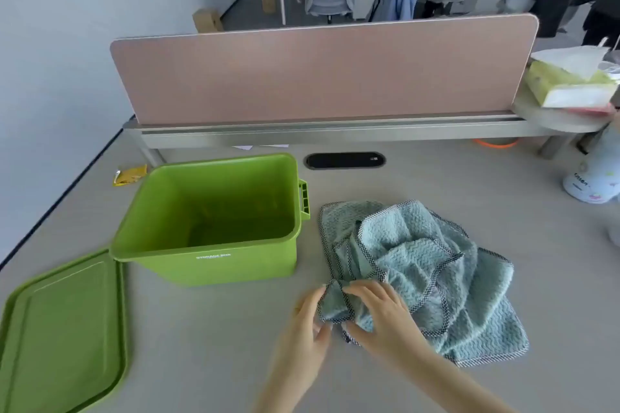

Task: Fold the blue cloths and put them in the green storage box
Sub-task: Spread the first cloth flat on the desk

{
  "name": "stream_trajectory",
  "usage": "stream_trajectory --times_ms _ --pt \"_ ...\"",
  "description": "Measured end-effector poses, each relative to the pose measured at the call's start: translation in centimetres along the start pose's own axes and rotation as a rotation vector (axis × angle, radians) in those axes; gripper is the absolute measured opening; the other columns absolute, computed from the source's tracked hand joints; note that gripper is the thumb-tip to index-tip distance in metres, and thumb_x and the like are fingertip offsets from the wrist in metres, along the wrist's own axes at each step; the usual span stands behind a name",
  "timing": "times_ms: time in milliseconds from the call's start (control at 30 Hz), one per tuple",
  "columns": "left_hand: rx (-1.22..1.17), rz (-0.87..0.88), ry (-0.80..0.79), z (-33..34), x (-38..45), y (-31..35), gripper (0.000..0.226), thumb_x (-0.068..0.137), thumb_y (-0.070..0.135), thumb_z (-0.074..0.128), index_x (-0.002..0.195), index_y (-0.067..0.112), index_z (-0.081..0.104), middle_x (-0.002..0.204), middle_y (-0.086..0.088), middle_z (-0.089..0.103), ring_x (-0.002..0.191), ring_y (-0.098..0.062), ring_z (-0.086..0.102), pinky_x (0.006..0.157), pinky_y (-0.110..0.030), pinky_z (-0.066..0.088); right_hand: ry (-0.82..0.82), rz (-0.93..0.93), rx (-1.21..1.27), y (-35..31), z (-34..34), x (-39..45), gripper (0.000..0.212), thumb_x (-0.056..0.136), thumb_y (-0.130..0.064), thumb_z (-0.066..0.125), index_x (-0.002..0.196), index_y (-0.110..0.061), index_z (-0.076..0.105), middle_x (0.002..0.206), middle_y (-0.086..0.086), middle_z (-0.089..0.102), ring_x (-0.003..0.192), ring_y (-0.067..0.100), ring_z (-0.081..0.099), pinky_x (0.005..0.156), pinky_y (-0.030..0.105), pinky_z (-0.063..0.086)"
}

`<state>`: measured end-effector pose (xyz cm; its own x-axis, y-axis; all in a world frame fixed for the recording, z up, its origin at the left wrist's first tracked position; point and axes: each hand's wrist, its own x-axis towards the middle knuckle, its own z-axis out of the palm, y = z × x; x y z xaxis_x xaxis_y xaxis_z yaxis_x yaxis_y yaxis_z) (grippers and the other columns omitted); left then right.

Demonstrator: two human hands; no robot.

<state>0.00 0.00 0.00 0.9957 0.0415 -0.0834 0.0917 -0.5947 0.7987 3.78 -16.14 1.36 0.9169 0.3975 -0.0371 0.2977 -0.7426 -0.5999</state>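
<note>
Head view: the crumpled pile of pale blue waffle-textured cloths with dark checked hems [432,275] lies on the grey desk [436,178] in the lower right of centre, sprawling from the frame's middle toward the lower right. Both hands work at its lower-left corner, so the pile stretches up and rightward away from them.

The left hand [307,329] pinches the hemmed corner between thumb and fingers, narrowly closed on the fabric. The right hand [382,312] lies over the same corner with fingers curled onto it, gripping cloth rather than spread flat.

The open green plastic storage box [214,265] stands just left of the pile, looking empty, nearer the left hand; its flat green lid [63,329] lies in the lower left. No cloth looks folded yet, so separating one comes first.
</note>
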Motion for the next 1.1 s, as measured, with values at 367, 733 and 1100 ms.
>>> stream_trajectory --times_ms 367,733,1100 --pt "0.299 -0.011 0.068 1.9 2.2 -0.8 0.051 0.083 0.037 0.058 0.131 0.033 0.042 0.126 0.011 0.051 0.115 -0.011 0.054 0.090 -0.027 0.043 0.429 -0.225 -0.164 2.7 4.6 -0.4 0.021 0.072 -0.036 0.049 0.092 -0.033 0.055 0.098 -0.017 0.057 0.099 0.009 0.049 0.091 0.019 0.027" --pt "0.043 0.106 0.314 -0.9 -3.6 2.8 0.012 0.085 0.011 0.051 0.081 0.018 0.042 0.063 0.007 0.040 0.052 -0.010 0.032 0.046 -0.017 0.030 0.491 -0.233 0.057 1.4 0.5 -2.3 0.014 0.078 -0.010 0.058 0.090 -0.017 0.060 0.094 -0.003 0.060 0.083 0.019 0.049 0.074 0.034 0.041" --pt "0.053 0.200 0.710 -13.9 -8.2 9.0 0.020 0.084 0.002 0.055 0.093 0.020 0.050 0.071 0.008 0.051 0.055 -0.009 0.045 0.042 -0.010 0.033 0.513 -0.274 0.508 -4.9 -10.3 -0.8 0.022 0.088 -0.017 0.054 0.074 -0.002 0.049 0.066 0.006 0.041 0.059 0.016 0.034 0.052 0.027 0.031"
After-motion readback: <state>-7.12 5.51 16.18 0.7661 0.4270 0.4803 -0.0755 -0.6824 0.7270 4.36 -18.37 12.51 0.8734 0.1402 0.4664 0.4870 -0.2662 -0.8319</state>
